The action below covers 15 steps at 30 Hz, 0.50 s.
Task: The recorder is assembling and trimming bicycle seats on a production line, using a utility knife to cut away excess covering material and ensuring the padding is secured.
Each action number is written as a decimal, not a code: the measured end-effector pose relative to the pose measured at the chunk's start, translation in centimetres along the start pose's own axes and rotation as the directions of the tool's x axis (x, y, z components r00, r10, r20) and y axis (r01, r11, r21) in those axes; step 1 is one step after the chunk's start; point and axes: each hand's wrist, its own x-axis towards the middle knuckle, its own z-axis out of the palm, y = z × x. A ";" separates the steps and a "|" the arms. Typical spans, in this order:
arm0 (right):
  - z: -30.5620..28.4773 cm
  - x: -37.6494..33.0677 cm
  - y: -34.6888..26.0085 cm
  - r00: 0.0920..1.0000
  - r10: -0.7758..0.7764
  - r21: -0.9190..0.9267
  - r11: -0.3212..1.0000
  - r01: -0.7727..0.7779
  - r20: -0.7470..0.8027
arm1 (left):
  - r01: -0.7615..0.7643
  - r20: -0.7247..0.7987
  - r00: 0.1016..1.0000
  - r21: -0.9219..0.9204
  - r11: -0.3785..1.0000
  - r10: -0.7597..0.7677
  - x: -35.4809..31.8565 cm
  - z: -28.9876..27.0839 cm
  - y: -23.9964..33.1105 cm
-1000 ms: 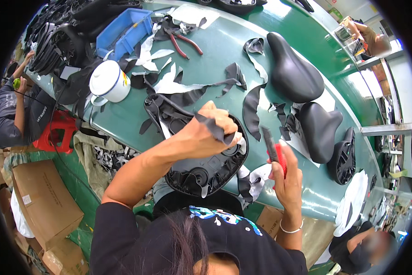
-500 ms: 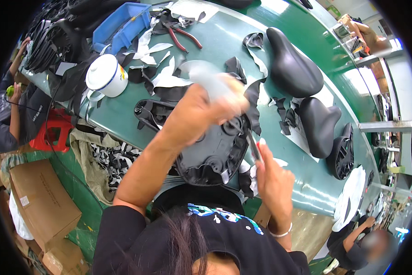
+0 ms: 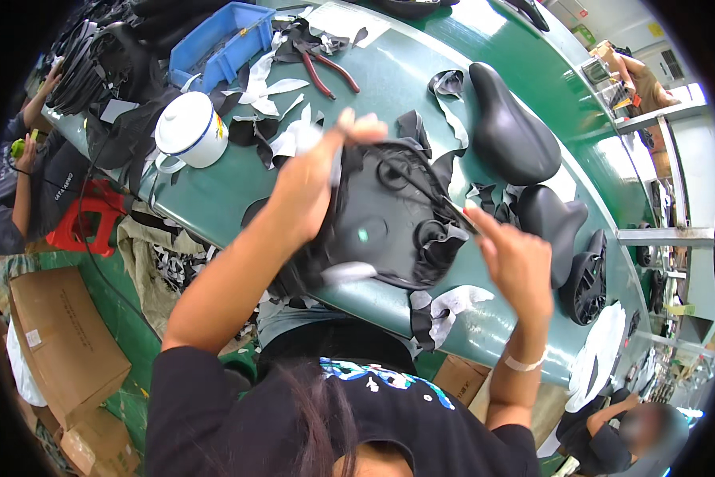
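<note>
An upturned black bicycle saddle [image 3: 401,253] is tilted over the near edge of the green table, its hollow underside facing up. My left hand [image 3: 319,171] grips its far left rim, the fingers bent over the edge and slightly blurred. In my right hand [image 3: 516,258], closed, is a thin knife-like tool [image 3: 459,215], its tip reaching the saddle's right rim. Folded black cover material bunches along that rim. A second black saddle part [image 3: 294,274] lies partly hidden beneath my left forearm.
Finished black saddles [image 3: 512,131] stand on the right. Pliers with red handles [image 3: 330,73], a blue bin [image 3: 218,48] and a white enamel mug [image 3: 190,131] sit at far left. Scraps [image 3: 453,306] litter the table [image 3: 373,87]. Cardboard boxes [image 3: 67,342] stand lower left; other people are at both sides.
The saddle has turned and tilted. My left hand has moved from over its middle to its far left rim. My right hand, with the tool, has moved right and away from me.
</note>
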 end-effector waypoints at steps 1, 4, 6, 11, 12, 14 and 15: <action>-0.3 1.6 1.3 0.996 -0.090 0.064 0.994 0.088 0.025 | -0.077 0.002 0.997 0.203 0.976 0.078 -1.7 -0.8 -0.8; -1.4 3.7 0.5 0.939 -0.327 0.041 0.945 0.324 0.104 | -0.180 0.323 0.940 0.184 0.966 0.114 -4.8 -2.4 0.4; -2.2 3.2 -0.4 0.941 -0.316 0.021 0.949 0.316 0.119 | -0.302 0.455 0.867 0.149 0.942 0.206 -5.7 -2.9 2.0; -1.9 -3.1 -1.3 0.986 -0.108 -0.138 0.982 0.125 0.123 | -0.611 0.242 0.700 -0.286 0.738 0.672 -4.4 -4.5 11.6; -2.0 -4.4 -2.1 0.988 -0.065 -0.126 0.989 0.083 0.138 | -0.605 0.244 0.704 -0.286 0.743 0.667 -2.7 -5.6 11.6; -2.1 -5.4 -3.1 0.991 0.012 -0.114 0.993 0.003 0.134 | 0.119 0.767 0.615 -0.318 0.940 0.182 0.7 -6.4 10.6; -2.1 -5.4 -3.2 0.991 0.034 -0.125 0.992 -0.017 0.130 | -0.387 0.787 0.616 0.328 0.862 -0.024 1.2 -4.8 8.1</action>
